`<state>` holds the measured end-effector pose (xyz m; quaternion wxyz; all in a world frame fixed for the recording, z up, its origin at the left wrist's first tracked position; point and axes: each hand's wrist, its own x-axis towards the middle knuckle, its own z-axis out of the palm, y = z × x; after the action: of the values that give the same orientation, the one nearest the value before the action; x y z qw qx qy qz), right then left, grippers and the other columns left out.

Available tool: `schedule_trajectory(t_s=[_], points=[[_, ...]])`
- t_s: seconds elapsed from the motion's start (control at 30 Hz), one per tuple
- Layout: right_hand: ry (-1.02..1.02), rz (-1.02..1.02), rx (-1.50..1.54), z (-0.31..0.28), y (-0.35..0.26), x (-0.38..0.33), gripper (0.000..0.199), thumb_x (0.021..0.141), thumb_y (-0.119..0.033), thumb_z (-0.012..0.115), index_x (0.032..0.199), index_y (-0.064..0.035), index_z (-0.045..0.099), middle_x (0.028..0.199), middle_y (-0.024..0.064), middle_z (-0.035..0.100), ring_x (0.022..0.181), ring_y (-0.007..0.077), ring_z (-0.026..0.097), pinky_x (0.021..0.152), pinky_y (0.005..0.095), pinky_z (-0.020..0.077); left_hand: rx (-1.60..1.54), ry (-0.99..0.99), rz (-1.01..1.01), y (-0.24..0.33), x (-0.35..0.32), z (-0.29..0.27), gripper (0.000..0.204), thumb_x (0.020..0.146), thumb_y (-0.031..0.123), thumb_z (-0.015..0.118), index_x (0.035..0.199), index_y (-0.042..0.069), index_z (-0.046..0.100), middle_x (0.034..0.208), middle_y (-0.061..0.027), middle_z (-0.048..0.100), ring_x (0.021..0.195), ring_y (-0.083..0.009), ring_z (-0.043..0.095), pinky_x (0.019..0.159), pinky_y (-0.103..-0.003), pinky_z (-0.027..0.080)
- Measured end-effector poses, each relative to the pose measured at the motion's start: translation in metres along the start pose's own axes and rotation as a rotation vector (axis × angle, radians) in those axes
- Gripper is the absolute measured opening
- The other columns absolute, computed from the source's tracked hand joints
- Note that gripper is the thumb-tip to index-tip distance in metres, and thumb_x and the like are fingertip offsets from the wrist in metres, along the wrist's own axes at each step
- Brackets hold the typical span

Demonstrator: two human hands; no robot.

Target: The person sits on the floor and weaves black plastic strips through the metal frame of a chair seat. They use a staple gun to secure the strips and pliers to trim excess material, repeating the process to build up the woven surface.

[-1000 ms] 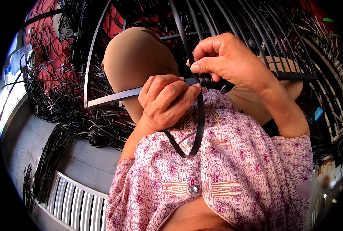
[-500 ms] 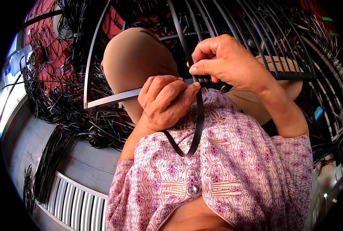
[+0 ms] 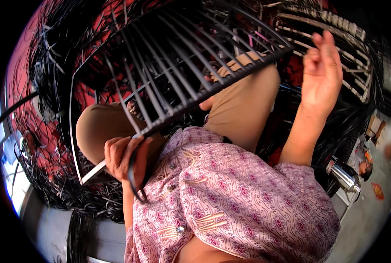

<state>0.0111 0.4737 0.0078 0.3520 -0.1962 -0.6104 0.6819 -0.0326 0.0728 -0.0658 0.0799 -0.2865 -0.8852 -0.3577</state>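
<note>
My left hand (image 3: 126, 158) is closed round the corner area of a metal frame (image 3: 95, 172), where the bare silver bar meets the black-wrapped bar (image 3: 221, 83). A flat black plastic strip (image 3: 133, 175) loops down from beside its fingers over the patterned shirt. Several black slats (image 3: 169, 72) run from the wrapped bar toward the far side of the frame. My right hand (image 3: 321, 74) is raised at the right, apart from the frame. Some of its fingers stretch upward and others are bent; I see nothing held in it.
The frame rests across my knees (image 3: 103, 131). Heaps of black strips (image 3: 72, 197) cover the floor at the left. A slatted piece (image 3: 353, 83) stands at the far right. A shiny metal cylinder (image 3: 343, 174) is beside my right side.
My right hand has left the wrapped bar and swung up to the right. The strip loop below my left hand looks shorter. The view has shifted, showing the frame tilted and farther left.
</note>
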Motion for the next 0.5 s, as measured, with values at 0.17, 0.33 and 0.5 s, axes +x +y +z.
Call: schedule_trajectory(t_s=[0.17,0.33,0.5], points=[[0.562,0.024,0.176,-0.142,0.051,0.016,0.024,0.092,-0.009,0.07,0.115,-0.0059,0.064,0.099,0.0077,0.071,0.079,0.0143,0.064,0.068,0.0288,0.0495,0.041,0.013,0.065,-0.004,-0.002,0.003,0.026,0.065,0.003,0.088,0.085,0.006,0.073,0.085,-0.0073,0.063,0.08,-0.0283,0.061,0.074,-0.04,0.05],[0.671,0.19,-0.006,-0.22,0.189,0.018,0.034,0.087,-0.004,0.071,0.119,-0.0004,0.061,0.089,0.0073,0.07,0.07,0.0154,0.068,0.058,0.0273,0.0541,0.041,0.014,0.115,-0.005,-0.003,0.006,0.021,0.069,-0.003,0.085,0.085,0.005,0.072,0.085,-0.007,0.062,0.08,-0.0276,0.06,0.073,-0.04,0.05],[0.452,0.656,0.057,-0.202,0.275,0.039,0.028,0.093,-0.005,0.064,0.121,0.0002,0.066,0.105,0.0118,0.072,0.089,0.0192,0.069,0.081,0.0316,0.0567,0.053,0.004,0.045,-0.003,-0.006,0.008,0.022,0.068,-0.003,0.084,0.083,0.005,0.071,0.087,-0.0067,0.06,0.083,-0.0273,0.06,0.075,-0.04,0.05]])
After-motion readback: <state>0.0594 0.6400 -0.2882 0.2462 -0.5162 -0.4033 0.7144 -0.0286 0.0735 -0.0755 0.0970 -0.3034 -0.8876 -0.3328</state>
